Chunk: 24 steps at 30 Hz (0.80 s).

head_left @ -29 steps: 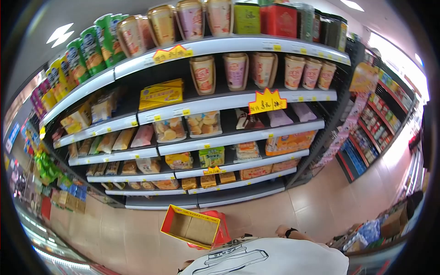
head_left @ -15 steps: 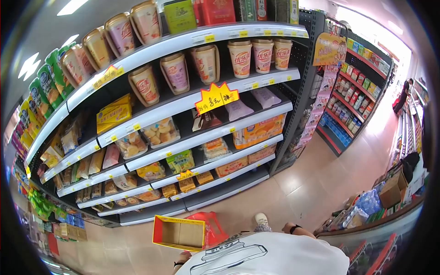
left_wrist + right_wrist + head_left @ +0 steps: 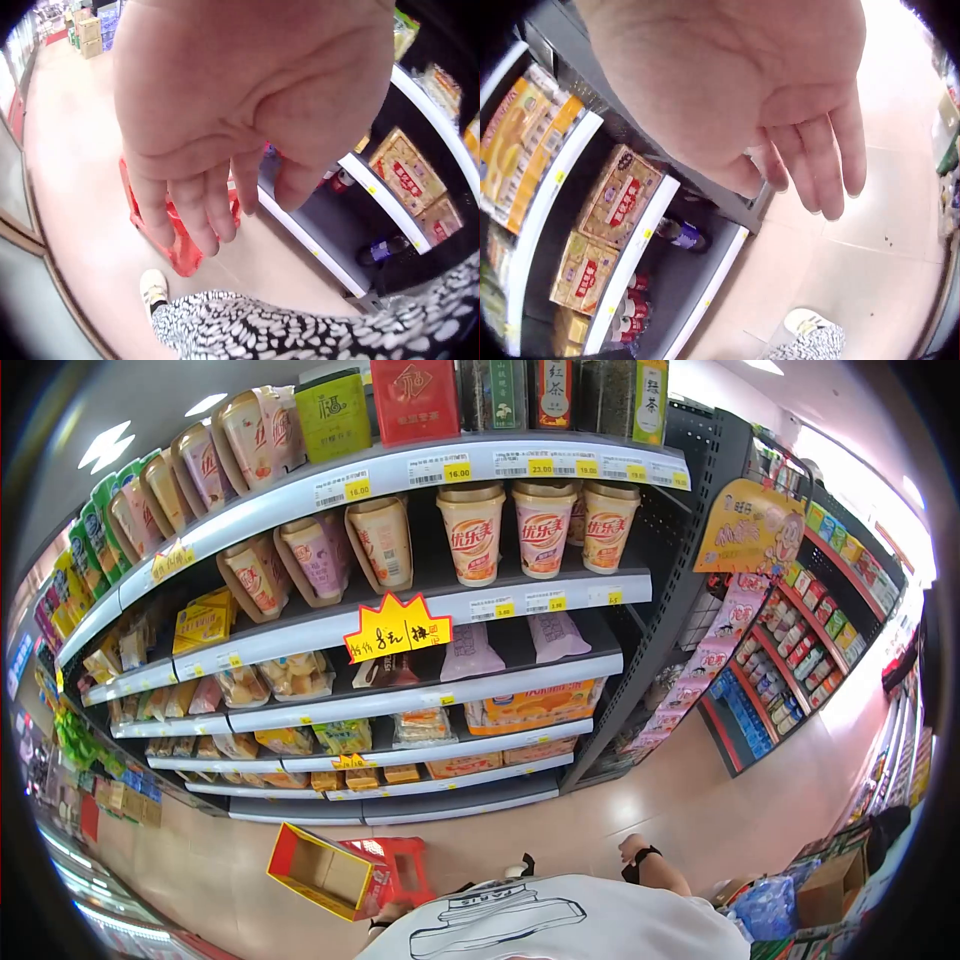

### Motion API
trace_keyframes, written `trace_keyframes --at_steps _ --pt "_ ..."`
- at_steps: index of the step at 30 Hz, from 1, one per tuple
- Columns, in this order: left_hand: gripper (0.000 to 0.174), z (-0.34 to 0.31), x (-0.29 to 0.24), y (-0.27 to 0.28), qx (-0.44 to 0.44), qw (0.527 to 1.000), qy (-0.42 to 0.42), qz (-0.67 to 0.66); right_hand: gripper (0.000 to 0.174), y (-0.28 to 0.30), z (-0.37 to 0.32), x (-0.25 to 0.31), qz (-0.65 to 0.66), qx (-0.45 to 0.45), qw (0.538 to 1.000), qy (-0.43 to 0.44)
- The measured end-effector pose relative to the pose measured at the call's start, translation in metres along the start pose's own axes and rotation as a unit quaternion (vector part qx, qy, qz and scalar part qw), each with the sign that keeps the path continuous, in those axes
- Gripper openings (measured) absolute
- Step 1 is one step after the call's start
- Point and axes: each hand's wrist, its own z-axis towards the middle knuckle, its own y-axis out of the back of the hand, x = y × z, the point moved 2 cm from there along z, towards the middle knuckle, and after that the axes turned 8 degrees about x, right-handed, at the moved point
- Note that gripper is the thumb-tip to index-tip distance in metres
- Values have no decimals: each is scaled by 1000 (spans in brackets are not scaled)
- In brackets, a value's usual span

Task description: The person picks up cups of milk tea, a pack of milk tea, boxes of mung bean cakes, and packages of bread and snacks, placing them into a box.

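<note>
We're facing the shelf unit point(image 3: 560, 676), approx. mid-aisle. Our L hand point(image 3: 247, 112) is hanging out in front of the unit, fingers loose & slightly bent, holding nothing; our R hand point(image 3: 757, 97) is hanging near the unit's R end, relaxed, also holding nothing. The open box point(image 3: 325, 872), red w/ yellow rim, is sitting low in front of the unit, right by a red plastic stand point(image 3: 408, 852); can't tell if it's resting on that. Paper cups point(image 3: 470, 535) are standing on the unit's 2nd tier from top. Prob. we're btwn. grasps, sizing up stock. Next move, we're guessing, is calling for one choice: raising a hand to the unit's tiers, or stooping to get both on the box rim.
</note>
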Motion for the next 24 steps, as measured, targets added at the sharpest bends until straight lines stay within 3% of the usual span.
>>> trace_keyframes --at_steps 1,3,4,5,6,8,9,10,12,14,15,16,17,18,19,21,22,23,24 --pt "22 3 -6 -6 -9 1000 -19 5 17 -10 -34 -22 -8 2 1000 -1" --pt "22 -6 -19 0 -21 999 -35 6 18 53 -119 45 -204 -40 978 -17" --pt "24 -5 -29 11 21 982 80 -167 18 53 -124 51 -209 -39 977 -16" --pt "27 -14 -61 53 62 922 187 -333 20 53 -125 56 -211 -59 975 27" --pt "27 -16 -62 57 60 922 186 -333 22 53 -129 65 -211 -80 972 70" --pt "34 -21 -65 74 40 923 207 -321 24 52 -132 88 -136 -70 984 90" --pt "35 -23 -73 87 27 935 218 -278 20 47 -131 102 -4 -79 994 80" --pt "35 -11 -35 56 34 937 216 -273 16 41 -135 109 129 -86 986 66" --pt "36 26 29 35 76 935 214 -272 16 37 -118 111 91 -238 913 318" --pt "34 38 14 60 45 923 201 -325 23 64 -159 134 305 -356 852 234" --pt "33 45 -5 87 1 904 191 -382 31 85 -185 144 300 -407 827 247" --pt "33 28 -66 130 7 908 189 -375 34 101 -166 137 247 -482 807 233" --pt "32 25 -153 197 -27 930 233 -283 32 130 -204 149 261 -494 794 240" --pt "31 59 -113 183 -61 931 98 -346 34 158 -270 170 340 -472 759 291" --pt "31 91 -84 171 -94 909 -40 -405 37 181 -289 175 333 -520 703 353" --pt "30 111 -114 205 -79 898 -60 -429 43 230 -338 187 378 -525 608 461" --pt "32 113 -141 228 -73 901 -89 -419 47 251 -376 196 363 -548 587 473" --pt "30 104 -186 257 -61 887 -66 -452 47 268 -418 205 338 -576 575 473" --pt "30 103 -213 277 -55 889 -102 -443 47 287 -445 211 332 -604 528 495"
